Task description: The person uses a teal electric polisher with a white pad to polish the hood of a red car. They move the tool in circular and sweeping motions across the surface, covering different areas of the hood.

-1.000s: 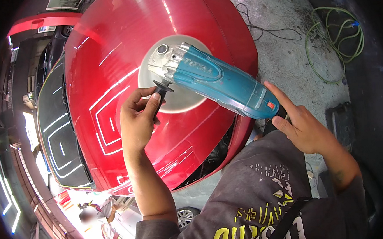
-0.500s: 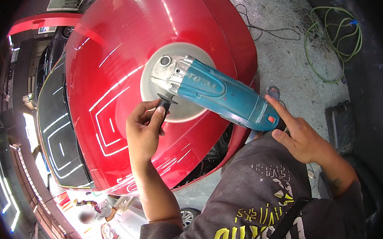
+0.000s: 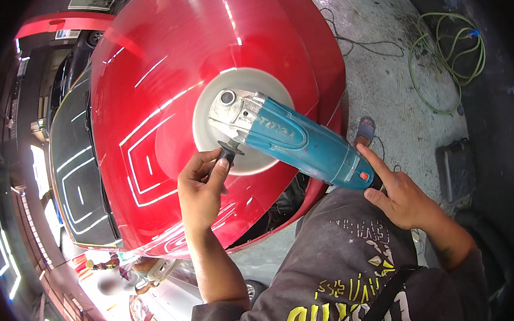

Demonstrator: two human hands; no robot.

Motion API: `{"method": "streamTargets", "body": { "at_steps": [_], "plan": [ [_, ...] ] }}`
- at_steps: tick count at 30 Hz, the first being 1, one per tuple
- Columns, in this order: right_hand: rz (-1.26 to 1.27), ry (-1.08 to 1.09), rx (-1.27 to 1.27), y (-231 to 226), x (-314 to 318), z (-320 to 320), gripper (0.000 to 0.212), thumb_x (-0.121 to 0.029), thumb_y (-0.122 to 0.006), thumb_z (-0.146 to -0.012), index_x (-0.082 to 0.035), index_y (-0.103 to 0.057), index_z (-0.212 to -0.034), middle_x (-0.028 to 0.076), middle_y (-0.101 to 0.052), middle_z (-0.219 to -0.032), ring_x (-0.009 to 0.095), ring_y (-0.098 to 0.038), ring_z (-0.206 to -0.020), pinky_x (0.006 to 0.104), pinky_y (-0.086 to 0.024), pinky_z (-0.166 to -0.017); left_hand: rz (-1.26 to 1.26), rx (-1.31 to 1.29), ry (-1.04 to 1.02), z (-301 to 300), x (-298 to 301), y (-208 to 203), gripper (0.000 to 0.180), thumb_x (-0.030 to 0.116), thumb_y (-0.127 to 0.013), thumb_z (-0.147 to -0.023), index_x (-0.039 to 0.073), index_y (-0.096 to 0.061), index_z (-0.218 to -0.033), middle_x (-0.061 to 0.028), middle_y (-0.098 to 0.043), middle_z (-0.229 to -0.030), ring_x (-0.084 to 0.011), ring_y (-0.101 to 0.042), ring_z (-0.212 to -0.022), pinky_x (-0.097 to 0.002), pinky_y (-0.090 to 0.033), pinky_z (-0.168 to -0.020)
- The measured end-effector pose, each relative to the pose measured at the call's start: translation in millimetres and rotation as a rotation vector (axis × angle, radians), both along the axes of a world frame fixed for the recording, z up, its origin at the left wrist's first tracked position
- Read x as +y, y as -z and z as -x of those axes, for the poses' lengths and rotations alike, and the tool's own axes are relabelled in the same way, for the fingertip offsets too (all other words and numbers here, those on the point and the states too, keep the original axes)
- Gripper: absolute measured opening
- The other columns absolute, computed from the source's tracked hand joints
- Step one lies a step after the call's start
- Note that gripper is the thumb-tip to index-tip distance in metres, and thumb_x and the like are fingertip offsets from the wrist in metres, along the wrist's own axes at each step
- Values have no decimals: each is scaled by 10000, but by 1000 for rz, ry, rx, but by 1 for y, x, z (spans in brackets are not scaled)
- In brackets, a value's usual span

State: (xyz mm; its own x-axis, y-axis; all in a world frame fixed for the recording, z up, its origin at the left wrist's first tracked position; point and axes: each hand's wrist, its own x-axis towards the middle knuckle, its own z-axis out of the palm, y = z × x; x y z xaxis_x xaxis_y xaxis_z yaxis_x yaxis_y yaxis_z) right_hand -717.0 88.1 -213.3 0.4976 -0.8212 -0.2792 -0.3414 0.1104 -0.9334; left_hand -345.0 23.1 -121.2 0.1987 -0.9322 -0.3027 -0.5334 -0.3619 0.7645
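A teal polisher [image 3: 300, 143] with a metal gear head lies across the red car hood [image 3: 153, 102]. Its round whitish pad [image 3: 234, 79] is against the glossy paint and looks blurred. My left hand [image 3: 199, 190] is closed around the black side handle [image 3: 228, 155], thumb on top. At the tool's rear end, by the red switch [image 3: 364, 176], my right hand [image 3: 406, 197] grips the body, with index finger and thumb stretched along it. The other fingers of that hand are hidden underneath.
The car's dark windshield [image 3: 81, 177] lies left of the hood. On the floor to the right are a coiled green hose [image 3: 413, 74], a black cable [image 3: 367, 43] and a dark case [image 3: 455, 172]. A sandalled foot [image 3: 366, 129] shows beyond the polisher. Another person [image 3: 126, 277] is at lower left.
The polisher and its pad have shifted slightly toward me and to the right over the hood. My left hand has moved with the side handle; my right hand has hardly moved.
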Motion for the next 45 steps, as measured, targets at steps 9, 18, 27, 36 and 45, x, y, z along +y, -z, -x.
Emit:
{"method": "streamTargets", "body": {
  "at_steps": [9,18,27,36,45],
  "plan": [
    [12,-57,44,0,26,-5,838,-335,-640,-1052,-117,-190,-1724,329,-586,-1489,553,-619,-1270,539,-484,-1111,30,38,-101,-10,51,8,298,102,-744,-1012,-36,-709,-1274,-92,-773,-940,-61,-596,-692,-238,-479,-581],
    [124,-236,198,-23,28,-8,845,-353,-677,-1028,-166,-239,-1726,278,-682,-1362,488,-705,-1139,537,-570,-955,87,117,-223,-29,132,22,283,65,-710,-1037,-71,-671,-1282,-88,-759,-964,-72,-615,-667,-227,-484,-572],
    [210,-129,189,-22,-34,-30,808,-316,-641,-1056,-186,-213,-1729,304,-703,-1238,525,-693,-1094,566,-551,-944,172,88,-145,-46,39,18,290,85,-715,-1034,-65,-685,-1281,-87,-778,-961,-57,-606,-670,-224,-477,-557],
    [94,-105,74,-45,-102,-53,731,-306,-548,-1116,-139,-187,-1730,356,-710,-1033,536,-707,-954,547,-523,-944,126,-7,-65,-69,-59,-13,269,173,-726,-1042,-3,-734,-1244,-104,-795,-901,-82,-614,-615,-233,-464,-528],
    [-166,-135,31,-66,-113,-44,742,-308,-544,-1117,-130,-177,-1737,314,-710,-1215,433,-727,-1063,486,-495,-1055,19,-104,-74,-46,-67,-42,260,201,-723,-1043,3,-741,-1211,-115,-795,-891,-80,-601,-604,-241,-462,-528]
  ]
}}
